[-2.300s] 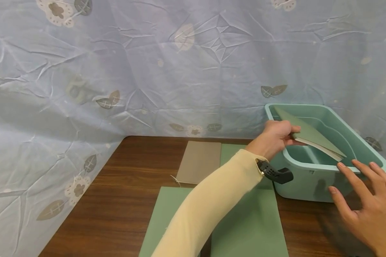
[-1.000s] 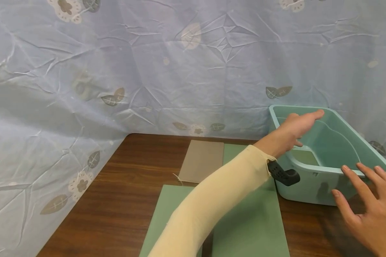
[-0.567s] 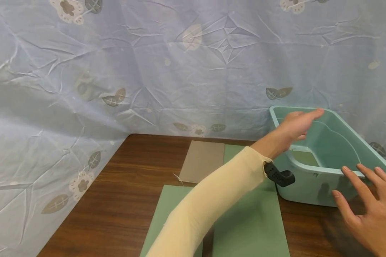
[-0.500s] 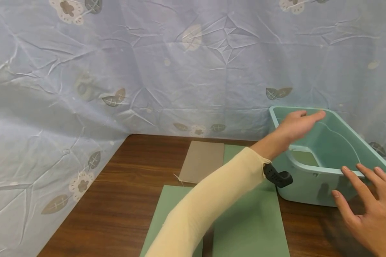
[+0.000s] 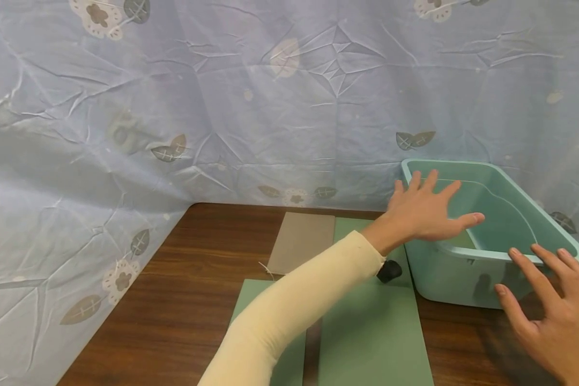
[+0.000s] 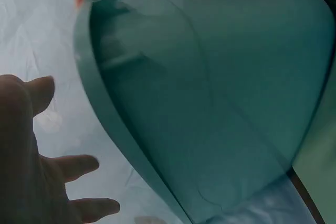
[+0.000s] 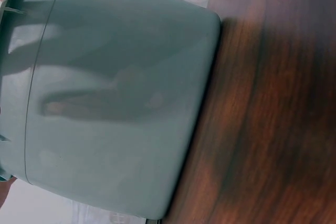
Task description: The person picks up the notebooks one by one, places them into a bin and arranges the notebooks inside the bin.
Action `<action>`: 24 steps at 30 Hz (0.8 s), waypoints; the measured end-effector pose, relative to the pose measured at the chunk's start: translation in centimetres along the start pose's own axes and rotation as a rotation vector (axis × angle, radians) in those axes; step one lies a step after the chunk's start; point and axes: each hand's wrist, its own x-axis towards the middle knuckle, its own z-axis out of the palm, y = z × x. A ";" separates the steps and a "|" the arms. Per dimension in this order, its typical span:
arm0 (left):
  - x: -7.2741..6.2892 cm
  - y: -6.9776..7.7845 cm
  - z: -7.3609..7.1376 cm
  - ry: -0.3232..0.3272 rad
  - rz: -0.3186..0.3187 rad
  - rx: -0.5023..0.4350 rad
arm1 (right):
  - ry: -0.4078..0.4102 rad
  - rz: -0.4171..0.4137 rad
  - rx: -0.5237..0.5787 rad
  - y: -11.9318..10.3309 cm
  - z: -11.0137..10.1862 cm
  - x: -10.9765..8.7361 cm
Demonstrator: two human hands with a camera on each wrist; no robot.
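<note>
L hand (image 5: 422,213) splayed abv bin (image 5: 455,279); R hand (image 5: 557,316) at rim (image 5: 487,254).

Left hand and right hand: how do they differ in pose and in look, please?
The left hand is spread over the left side of the teal bin, while the right hand has fingertips at its near rim. A cream sleeve covers the left hand's forearm; no sleeve shows by the right hand. Both hands have their fingers apart and hold nothing.
</note>
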 end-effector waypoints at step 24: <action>-1.4 -7.1 0.3 0.118 -0.018 0.003 | 0.009 0.005 0.002 -0.2 0.0 0.2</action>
